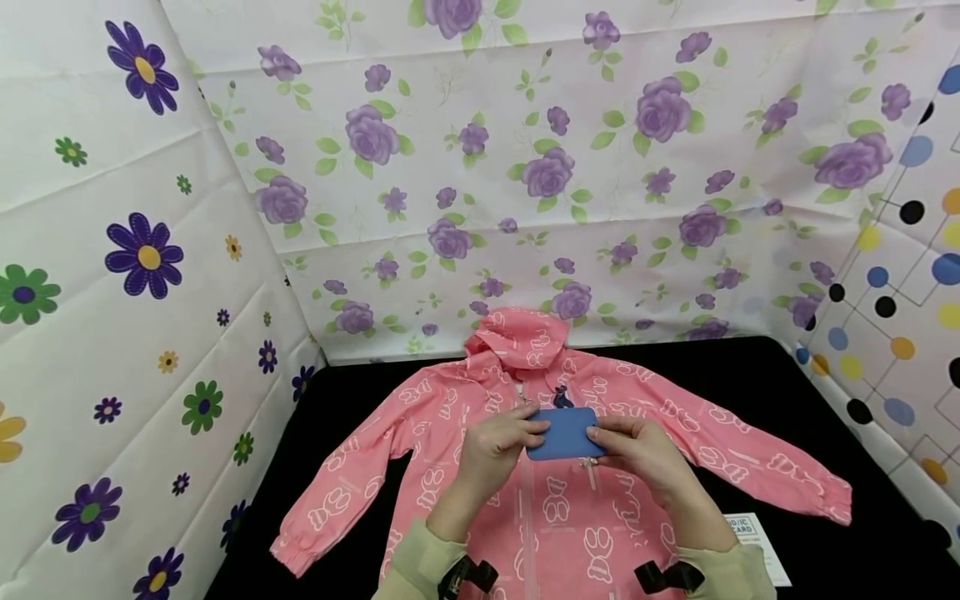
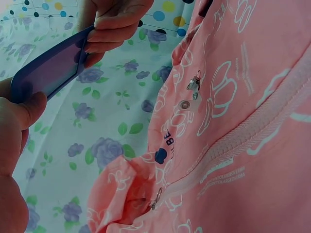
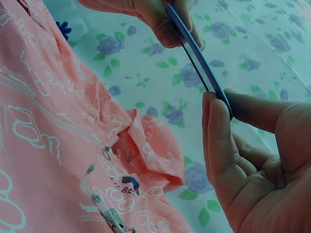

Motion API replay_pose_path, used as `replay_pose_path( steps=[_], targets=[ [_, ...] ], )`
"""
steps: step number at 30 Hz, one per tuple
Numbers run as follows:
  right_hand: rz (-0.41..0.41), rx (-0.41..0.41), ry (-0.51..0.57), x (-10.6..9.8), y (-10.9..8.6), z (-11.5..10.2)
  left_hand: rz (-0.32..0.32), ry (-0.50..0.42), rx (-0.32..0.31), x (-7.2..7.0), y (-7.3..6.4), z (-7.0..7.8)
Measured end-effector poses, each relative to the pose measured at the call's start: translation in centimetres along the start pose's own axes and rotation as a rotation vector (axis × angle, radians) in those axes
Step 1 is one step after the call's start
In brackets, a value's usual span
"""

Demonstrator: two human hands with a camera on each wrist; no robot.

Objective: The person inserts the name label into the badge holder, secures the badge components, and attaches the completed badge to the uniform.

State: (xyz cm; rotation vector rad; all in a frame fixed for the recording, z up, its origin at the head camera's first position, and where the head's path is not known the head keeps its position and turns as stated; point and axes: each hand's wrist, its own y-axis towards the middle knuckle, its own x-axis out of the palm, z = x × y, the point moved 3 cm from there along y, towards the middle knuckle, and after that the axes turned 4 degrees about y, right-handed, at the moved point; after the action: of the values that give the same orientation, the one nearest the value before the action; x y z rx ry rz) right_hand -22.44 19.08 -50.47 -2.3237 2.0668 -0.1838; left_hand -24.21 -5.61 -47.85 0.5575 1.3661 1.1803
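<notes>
A flat blue card holder (image 1: 564, 434) is held level above a pink hooded jacket (image 1: 555, 517). My left hand (image 1: 491, 447) pinches its left end, and my right hand (image 1: 651, 460) pinches its right end between thumb and fingers. In the left wrist view the card holder (image 2: 53, 65) shows a raised rim around a see-through window. Edge-on in the right wrist view, the card holder (image 3: 201, 60) looks thin. On the jacket's chest is a metal clip (image 3: 112, 217) with a clear snap strap (image 3: 90, 187); both hands are apart from it.
The jacket lies spread on a black table (image 1: 352, 392), its hood (image 1: 521, 333) toward the back wall and sleeves out to both sides. A white printed card (image 1: 761, 550) lies at the right, partly behind my forearm. Patterned sheets (image 1: 450, 167) enclose the table's back and sides.
</notes>
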Motion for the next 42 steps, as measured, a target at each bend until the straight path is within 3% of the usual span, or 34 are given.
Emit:
replay_pose_path(
  steps=[19, 22, 24, 26, 29, 33, 35, 38, 42],
  targets=[
    [-0.029, -0.021, -0.016, 0.3, -0.1, -0.1, 0.045, -0.002, -0.063, 0.3, -1.1, 0.2],
    [-0.029, -0.026, -0.025, 0.2, -0.2, -0.1, 0.086, -0.004, -0.12, 0.5, -1.5, 0.4],
    [-0.023, -0.03, -0.031, 0.2, -0.2, -0.1, 0.132, -0.025, -0.216, 0.7, -1.7, 0.5],
    [-0.011, -0.032, -0.03, 0.0, -0.3, -0.1, 0.174, -0.108, -0.361, 1.0, -1.9, 0.6],
    [0.007, -0.039, -0.019, -0.2, -0.3, -0.2, 0.195, -0.313, -0.631, 1.5, -2.1, 0.6],
    [0.018, -0.048, 0.009, -0.4, -0.4, -0.2, 0.167, -0.622, -1.005, 2.1, -2.5, 0.4],
    [0.022, -0.047, 0.019, -0.4, -0.4, -0.2, 0.146, -0.721, -1.142, 2.2, -2.7, 0.3],
    [0.031, -0.046, 0.015, -0.3, -0.4, -0.3, 0.108, -0.797, -1.248, 2.2, -2.9, 0.2],
    [0.028, -0.056, -0.012, -0.3, -0.3, -0.3, 0.068, -0.832, -1.255, 2.1, -2.8, 0.1]
  ],
)
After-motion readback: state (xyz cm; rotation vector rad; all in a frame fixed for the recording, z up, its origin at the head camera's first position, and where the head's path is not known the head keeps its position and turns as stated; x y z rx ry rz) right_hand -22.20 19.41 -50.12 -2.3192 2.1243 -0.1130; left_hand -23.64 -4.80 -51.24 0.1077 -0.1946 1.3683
